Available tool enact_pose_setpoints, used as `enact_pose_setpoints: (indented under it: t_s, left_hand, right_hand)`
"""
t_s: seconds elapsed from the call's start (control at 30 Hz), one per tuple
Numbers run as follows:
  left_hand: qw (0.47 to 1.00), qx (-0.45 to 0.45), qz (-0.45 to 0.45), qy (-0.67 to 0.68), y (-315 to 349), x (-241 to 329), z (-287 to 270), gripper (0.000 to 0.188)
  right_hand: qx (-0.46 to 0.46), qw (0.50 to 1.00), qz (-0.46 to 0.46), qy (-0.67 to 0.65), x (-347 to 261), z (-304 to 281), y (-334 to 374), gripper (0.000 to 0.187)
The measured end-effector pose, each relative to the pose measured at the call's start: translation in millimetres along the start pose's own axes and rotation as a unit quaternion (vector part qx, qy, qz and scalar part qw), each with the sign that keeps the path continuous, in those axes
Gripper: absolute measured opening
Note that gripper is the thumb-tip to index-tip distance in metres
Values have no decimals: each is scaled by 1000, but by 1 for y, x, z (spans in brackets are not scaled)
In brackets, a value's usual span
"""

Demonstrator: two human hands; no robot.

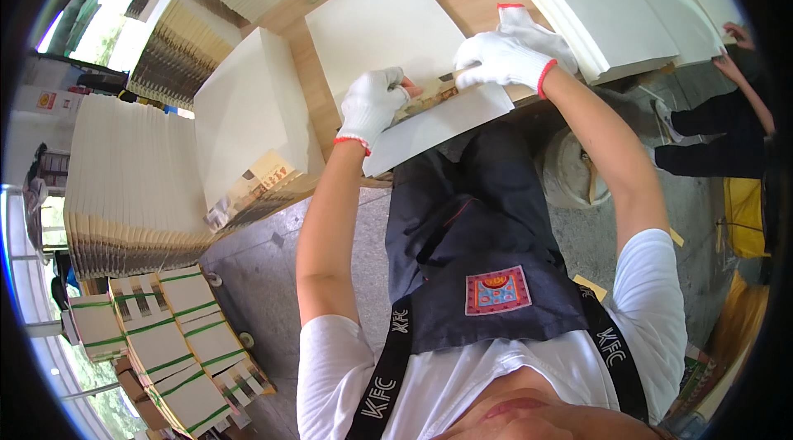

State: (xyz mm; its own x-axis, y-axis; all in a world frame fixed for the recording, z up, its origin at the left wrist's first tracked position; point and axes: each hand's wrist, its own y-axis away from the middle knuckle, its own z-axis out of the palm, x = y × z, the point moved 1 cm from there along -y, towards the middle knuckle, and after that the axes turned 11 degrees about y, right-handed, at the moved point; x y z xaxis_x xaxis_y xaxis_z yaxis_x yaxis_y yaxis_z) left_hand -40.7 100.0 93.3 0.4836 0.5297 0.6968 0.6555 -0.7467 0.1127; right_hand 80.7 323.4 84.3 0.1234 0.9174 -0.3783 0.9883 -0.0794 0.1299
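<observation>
Bright daylight from the left, blown-out glare, strong fisheye bending, dark rim.
</observation>
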Motion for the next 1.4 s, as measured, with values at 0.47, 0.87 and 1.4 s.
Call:
enact_pose_setpoints:
  t_s: [0.47,0.87,1.4]
  left_hand:
    - [998,51,20,-31,15,-65,-8,24]
    - [919,201,287,-181,85,-71,35,13]
    - [910,227,287,-193,82,-76,40,19]
  right_hand:
    - [84,994,-8,-64,25,33,-6,30]
    - [406,870,-231,160,22,76,53,23]
    - [387,885,-202,160,22,85,57,29]
